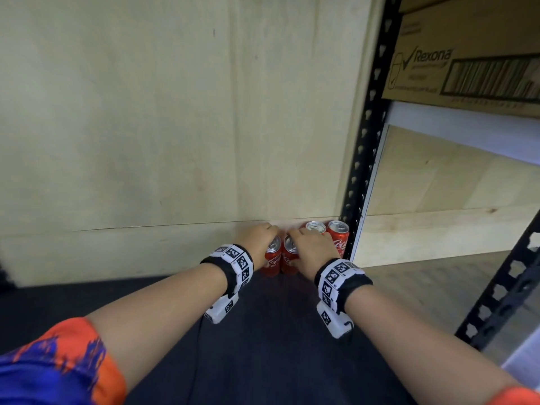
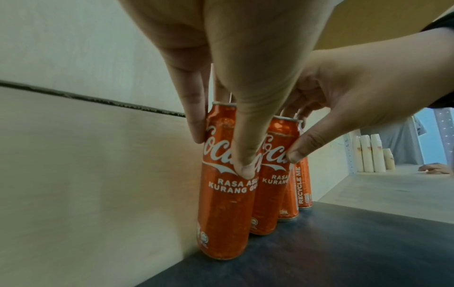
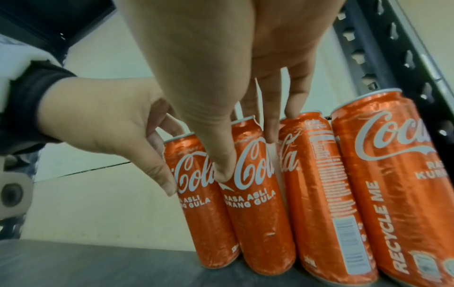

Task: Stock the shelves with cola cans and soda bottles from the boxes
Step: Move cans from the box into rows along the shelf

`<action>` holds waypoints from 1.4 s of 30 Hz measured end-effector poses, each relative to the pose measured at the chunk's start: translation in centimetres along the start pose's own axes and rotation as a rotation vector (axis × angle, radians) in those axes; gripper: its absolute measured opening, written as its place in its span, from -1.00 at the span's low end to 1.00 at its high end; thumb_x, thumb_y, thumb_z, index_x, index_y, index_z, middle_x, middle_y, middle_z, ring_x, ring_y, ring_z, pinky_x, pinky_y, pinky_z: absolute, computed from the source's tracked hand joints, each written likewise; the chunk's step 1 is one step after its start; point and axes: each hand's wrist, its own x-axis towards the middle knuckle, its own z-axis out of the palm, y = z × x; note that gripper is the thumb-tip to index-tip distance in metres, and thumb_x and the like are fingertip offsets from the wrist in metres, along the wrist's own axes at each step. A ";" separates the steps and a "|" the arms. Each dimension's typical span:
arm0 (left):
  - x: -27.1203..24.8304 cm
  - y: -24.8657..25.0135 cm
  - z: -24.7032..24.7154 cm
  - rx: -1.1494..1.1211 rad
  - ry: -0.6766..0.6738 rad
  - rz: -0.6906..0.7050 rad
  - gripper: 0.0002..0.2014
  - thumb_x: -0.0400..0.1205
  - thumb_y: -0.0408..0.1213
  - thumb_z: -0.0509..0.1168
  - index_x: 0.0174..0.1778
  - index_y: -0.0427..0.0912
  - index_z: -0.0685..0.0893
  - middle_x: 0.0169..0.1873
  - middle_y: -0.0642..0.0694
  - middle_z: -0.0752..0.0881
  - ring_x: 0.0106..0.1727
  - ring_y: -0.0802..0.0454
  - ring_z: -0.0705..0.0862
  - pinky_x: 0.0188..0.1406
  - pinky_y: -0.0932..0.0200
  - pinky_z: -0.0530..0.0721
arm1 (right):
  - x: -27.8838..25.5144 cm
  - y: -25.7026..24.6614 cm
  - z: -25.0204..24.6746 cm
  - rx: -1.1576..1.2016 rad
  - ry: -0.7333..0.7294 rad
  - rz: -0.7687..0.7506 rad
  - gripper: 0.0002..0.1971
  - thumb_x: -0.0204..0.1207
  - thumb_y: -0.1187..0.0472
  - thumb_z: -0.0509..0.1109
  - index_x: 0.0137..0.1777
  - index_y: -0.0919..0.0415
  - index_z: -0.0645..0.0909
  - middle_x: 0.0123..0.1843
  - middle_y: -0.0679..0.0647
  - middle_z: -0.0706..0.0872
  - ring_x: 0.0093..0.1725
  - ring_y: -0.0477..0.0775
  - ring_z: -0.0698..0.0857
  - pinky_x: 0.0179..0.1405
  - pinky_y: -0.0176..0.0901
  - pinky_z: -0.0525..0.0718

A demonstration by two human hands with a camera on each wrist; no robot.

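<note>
Several red cola cans stand in a row on the dark shelf [image 1: 271, 340], against the wooden back panel at its right end. My left hand [image 1: 263, 241] grips the leftmost can [image 1: 273, 260] from above, thumb in front and fingers behind [image 2: 221, 153]. My right hand [image 1: 306, 247] grips the second can [image 1: 289, 261] the same way; in the right wrist view its thumb lies on the front of this can [image 3: 258, 203]. Both cans rest on the shelf. Two more cans [image 1: 339, 235] stand free to the right, by the post.
A black perforated upright post [image 1: 366, 133] borders the cans on the right. A cardboard Rexona box [image 1: 467, 71] sits on a higher shelf beyond it. In the left wrist view, white bottles [image 2: 371, 153] and another person's hand [image 2: 434, 168] are on the neighbouring shelf.
</note>
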 end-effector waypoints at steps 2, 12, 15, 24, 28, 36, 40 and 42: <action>0.5 -0.4 -0.2 -0.011 0.003 -0.005 -0.36 0.43 -0.34 0.61 0.43 -0.17 0.57 0.27 -0.11 0.65 0.28 -0.12 0.63 0.26 0.09 0.54 | 0.3 -0.1 0.0 -0.061 0.032 0.012 -0.31 0.55 -0.04 0.49 0.63 0.02 0.33 0.54 0.00 0.54 0.55 0.20 0.43 0.53 0.24 0.29; 1.5 -1.5 0.7 0.104 0.038 0.093 -0.28 0.56 -0.39 0.50 0.65 -0.26 0.39 0.59 -0.18 0.48 0.58 -0.16 0.46 0.58 0.06 0.36 | 1.4 -0.5 1.9 -0.144 0.078 0.035 -0.15 0.63 0.04 0.42 0.78 0.24 0.04 0.77 0.12 0.21 0.77 0.13 0.08 0.70 0.32 0.01; 1.9 -1.3 0.8 0.118 0.017 0.096 -0.26 0.59 -0.39 0.47 0.69 -0.26 0.33 0.61 -0.20 0.44 0.59 -0.18 0.43 0.58 0.02 0.36 | 1.7 -0.4 1.8 -0.134 0.079 0.043 -0.18 0.59 0.11 0.45 0.76 0.23 0.12 0.72 0.13 0.25 0.75 0.19 0.10 0.70 0.33 0.03; 1.4 -1.3 1.7 0.099 0.062 -0.002 -0.33 0.64 -0.20 0.43 0.67 -0.11 0.35 0.45 -0.11 0.42 0.45 -0.15 0.43 0.37 0.04 0.47 | 1.2 -0.7 1.3 -0.082 0.116 0.066 -0.27 0.52 0.01 0.41 0.68 0.09 0.30 0.52 0.11 0.42 0.53 0.24 0.39 0.59 0.29 0.22; 0.7 -1.4 1.9 0.105 0.082 0.006 -0.22 0.53 -0.15 0.51 0.68 -0.01 0.35 0.45 -0.04 0.45 0.48 -0.11 0.44 0.53 0.01 0.41 | 0.5 -0.7 0.9 0.007 0.127 0.051 -0.41 0.61 -0.06 0.23 0.65 -0.02 0.34 0.51 0.04 0.50 0.53 0.20 0.42 0.63 0.27 0.18; -4.4 -1.9 0.0 -0.034 0.109 -0.062 -0.13 0.51 0.08 0.47 0.73 0.07 0.24 0.62 0.03 0.38 0.57 -0.11 0.40 0.57 -0.05 0.41 | -2.6 -1.0 -1.5 0.174 0.101 0.047 -0.36 0.53 -0.06 0.33 0.63 0.01 0.38 0.53 0.06 0.53 0.50 0.22 0.48 0.49 0.20 0.49; -8.7 -2.9 -1.5 -0.062 0.091 -0.199 -0.16 0.55 0.27 0.36 0.72 0.07 0.26 0.65 0.01 0.35 0.58 -0.11 0.42 0.52 -0.06 0.46 | -5.3 -2.2 -2.6 0.266 0.115 0.068 -0.34 0.53 -0.03 0.39 0.62 0.09 0.38 0.53 0.11 0.50 0.49 0.23 0.50 0.41 0.14 0.58; -11.1 -3.7 -2.0 -0.153 0.074 -0.280 -0.17 0.55 0.34 0.33 0.70 0.05 0.31 0.65 -0.02 0.36 0.59 -0.11 0.43 0.54 -0.08 0.46 | -6.8 -3.2 -2.9 0.288 0.113 0.076 -0.34 0.54 -0.07 0.40 0.62 0.10 0.39 0.51 0.13 0.52 0.48 0.23 0.51 0.43 0.11 0.56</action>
